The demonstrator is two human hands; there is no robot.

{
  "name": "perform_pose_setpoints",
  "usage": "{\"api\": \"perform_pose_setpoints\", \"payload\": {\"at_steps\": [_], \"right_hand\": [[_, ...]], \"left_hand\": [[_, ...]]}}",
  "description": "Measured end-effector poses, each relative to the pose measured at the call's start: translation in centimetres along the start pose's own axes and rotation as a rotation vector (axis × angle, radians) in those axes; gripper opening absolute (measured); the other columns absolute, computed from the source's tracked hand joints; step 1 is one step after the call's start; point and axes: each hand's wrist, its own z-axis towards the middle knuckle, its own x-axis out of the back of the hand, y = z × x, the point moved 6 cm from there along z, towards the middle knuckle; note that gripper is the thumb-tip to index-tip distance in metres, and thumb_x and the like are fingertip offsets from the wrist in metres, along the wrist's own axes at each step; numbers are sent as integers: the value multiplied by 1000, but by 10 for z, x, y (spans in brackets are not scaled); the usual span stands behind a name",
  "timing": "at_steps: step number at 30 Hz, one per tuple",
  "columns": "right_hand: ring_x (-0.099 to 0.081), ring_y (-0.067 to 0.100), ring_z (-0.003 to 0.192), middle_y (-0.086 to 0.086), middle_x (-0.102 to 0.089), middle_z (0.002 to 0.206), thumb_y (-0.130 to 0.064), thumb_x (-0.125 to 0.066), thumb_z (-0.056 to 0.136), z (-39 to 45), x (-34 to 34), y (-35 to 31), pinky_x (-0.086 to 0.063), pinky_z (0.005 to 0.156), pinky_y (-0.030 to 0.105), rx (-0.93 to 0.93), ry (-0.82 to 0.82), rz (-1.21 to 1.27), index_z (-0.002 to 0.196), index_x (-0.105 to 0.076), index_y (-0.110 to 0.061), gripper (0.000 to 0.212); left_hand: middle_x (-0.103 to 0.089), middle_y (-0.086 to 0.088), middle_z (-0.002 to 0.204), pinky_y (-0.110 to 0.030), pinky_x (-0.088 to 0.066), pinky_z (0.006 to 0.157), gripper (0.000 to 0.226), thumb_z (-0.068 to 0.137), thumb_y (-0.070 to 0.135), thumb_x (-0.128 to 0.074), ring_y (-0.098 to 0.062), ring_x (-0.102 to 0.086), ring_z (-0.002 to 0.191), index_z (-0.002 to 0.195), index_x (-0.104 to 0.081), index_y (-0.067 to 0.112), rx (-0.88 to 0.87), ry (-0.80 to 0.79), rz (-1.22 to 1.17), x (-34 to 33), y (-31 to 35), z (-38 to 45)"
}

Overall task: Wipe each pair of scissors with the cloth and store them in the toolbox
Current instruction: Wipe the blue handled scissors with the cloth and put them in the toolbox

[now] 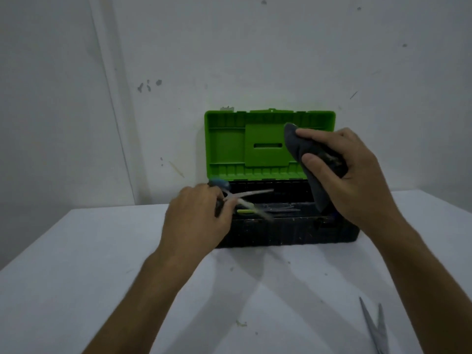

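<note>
Scissors (245, 198), blades apart, are held by the left hand (196, 215) over the open toolbox (281, 233) on the counter (102, 264). The right hand (350, 175) has its grip closed around the cloth (298, 146). Another pair (375, 325) lies on the counter.

There is only one view, and it sits on my head, looking forward and down along my forearms. It is wide-angle, so the wall (255, 47) behind bends a little at the sides. The white surface (76, 277) fills the lower half, its far edge meeting the wall, its right far corner in sight. My left hand (196, 215) and right hand (350, 169) lie close, about mid-frame, within arm's reach.
</note>
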Motion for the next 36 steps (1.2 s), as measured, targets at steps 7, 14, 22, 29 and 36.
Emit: {"api": "perform_pose_setpoints", "payload": {"at_steps": [7, 14, 22, 29, 36], "right_hand": [[-53, 2, 88, -6, -49, 96, -31, -62, 92, -15, -39, -11, -39, 76, 8, 9, -219, 8, 130, -62, -34, 38], [-53, 8, 81, -9, -44, 95, -27, -68, 89, -34, -77, 0, -44, 69, 13, 41, -179, -100, 128, -63, -31, 39], [-49, 5, 78, -5, -45, 94, -27, -67, 91, -27, -59, 16, -39, 69, 7, -17, -155, -113, 127, -63, -27, 36], [-54, 13, 79, -6, -49, 93, -29, -67, 90, -27, -54, 34, -42, 64, 21, -73, -116, -184, 123, -64, -33, 34], [-54, 9, 87, -7, -51, 98, -27, -70, 90, -31, -60, 4, -45, 75, 15, 109, -270, -9, 127, -65, -32, 38]], "left_hand": [[-62, 5, 85, -33, -48, 70, 20, 97, 32, -52, -15, -59, 81, 93, -69, 23, -1, -82, -325, -21, -3, 3], [-58, 17, 54, -21, -38, 54, 27, 94, 26, -58, 2, -52, 51, 69, -68, 30, 127, -123, -633, -18, -8, 7], [-68, 12, 71, -27, -50, 66, 19, 94, 24, -58, -7, -64, 73, 83, -73, 27, 57, -109, -485, -15, -2, 5], [-63, 23, 59, -14, -45, 58, 26, 93, 22, -59, 3, -59, 61, 74, -68, 38, 49, -79, -531, -3, -16, 11], [-53, 3, 60, -31, -37, 58, 33, 99, 22, -46, -14, -49, 57, 68, -56, 17, 16, -104, -337, -7, -14, 12]]}}
